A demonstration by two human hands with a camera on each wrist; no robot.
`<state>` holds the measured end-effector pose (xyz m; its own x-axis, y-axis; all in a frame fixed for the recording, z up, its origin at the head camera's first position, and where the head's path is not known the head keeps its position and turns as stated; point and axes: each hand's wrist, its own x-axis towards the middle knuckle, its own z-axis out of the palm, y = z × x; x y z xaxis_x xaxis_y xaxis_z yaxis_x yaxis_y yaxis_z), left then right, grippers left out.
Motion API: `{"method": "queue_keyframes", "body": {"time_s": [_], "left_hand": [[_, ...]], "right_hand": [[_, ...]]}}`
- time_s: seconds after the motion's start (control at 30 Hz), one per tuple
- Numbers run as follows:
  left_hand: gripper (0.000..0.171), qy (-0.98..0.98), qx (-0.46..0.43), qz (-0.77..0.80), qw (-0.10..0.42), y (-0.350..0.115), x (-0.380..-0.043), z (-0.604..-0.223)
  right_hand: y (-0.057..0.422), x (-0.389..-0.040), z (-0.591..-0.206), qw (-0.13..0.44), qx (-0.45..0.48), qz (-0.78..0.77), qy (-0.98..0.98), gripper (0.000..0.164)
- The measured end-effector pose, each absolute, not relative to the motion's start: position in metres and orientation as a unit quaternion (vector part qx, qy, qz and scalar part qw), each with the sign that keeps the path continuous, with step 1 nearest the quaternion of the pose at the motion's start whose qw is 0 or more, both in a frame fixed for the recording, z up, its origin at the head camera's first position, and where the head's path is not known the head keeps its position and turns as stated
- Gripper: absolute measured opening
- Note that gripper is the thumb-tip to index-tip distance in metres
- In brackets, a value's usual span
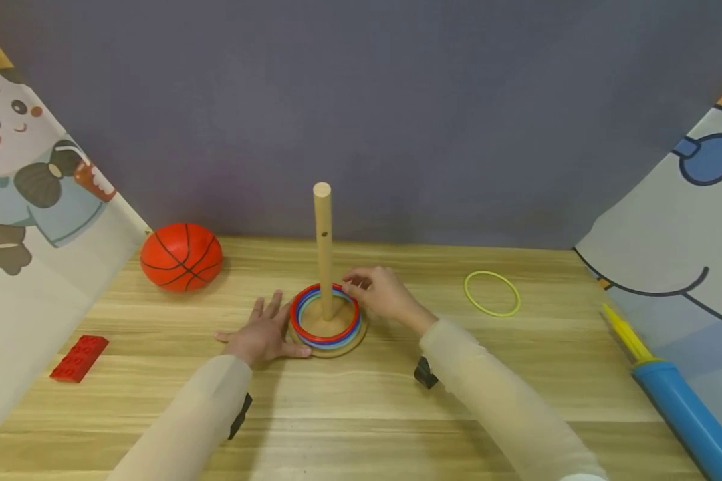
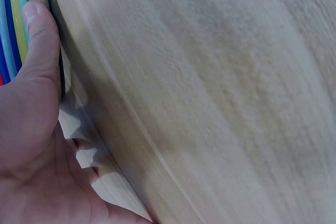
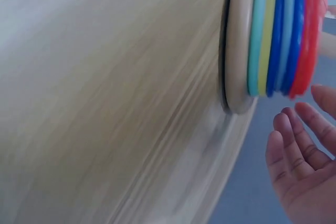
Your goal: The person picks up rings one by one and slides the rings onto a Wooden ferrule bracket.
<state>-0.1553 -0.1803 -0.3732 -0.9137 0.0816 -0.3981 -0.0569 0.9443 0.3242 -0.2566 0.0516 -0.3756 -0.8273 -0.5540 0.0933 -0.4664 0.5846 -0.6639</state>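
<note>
A wooden peg [image 1: 325, 254] stands upright on a round wooden base [image 3: 240, 45]. Stacked round its foot are several plastic rings, a red ring [image 3: 312, 35] uppermost, with blue, light blue, yellow and turquoise rings beneath. Fingers spread, my left hand [image 1: 261, 337] lies at the left of the stack; its thumb [image 2: 42, 40] touches the base's edge. My right hand [image 1: 388, 294] is at the stack's right side, fingers loosely bent. In the right wrist view a small gap shows between its fingertips and the red ring, and nothing is in its grasp.
On the wooden table [image 1: 361, 414], a lone yellow ring [image 1: 487, 272] lies to the right. A blue pump with a yellow nozzle [image 1: 680, 394] lies at the right edge. To the left are an orange-red toy basketball [image 1: 182, 257] and a red toy brick [image 1: 79, 359]. A grey panel [image 1: 397, 120] stands behind.
</note>
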Motion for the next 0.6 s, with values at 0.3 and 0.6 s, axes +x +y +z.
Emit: {"method": "queue_keyframes", "body": {"time_s": [0.3,0.6], "left_hand": [[0.112,0.962,0.012,0.180,0.207,-0.180,-0.155,-0.374],[0.113,0.959,0.020,0.185,0.214,-0.184,-0.155,-0.374]], "right_hand": [[0.109,-0.254,-0.362,0.034,-0.273,-0.373,0.886,0.030],[0.181,-0.253,-0.358,0.010,-0.218,-0.374,0.902,0.033]]}}
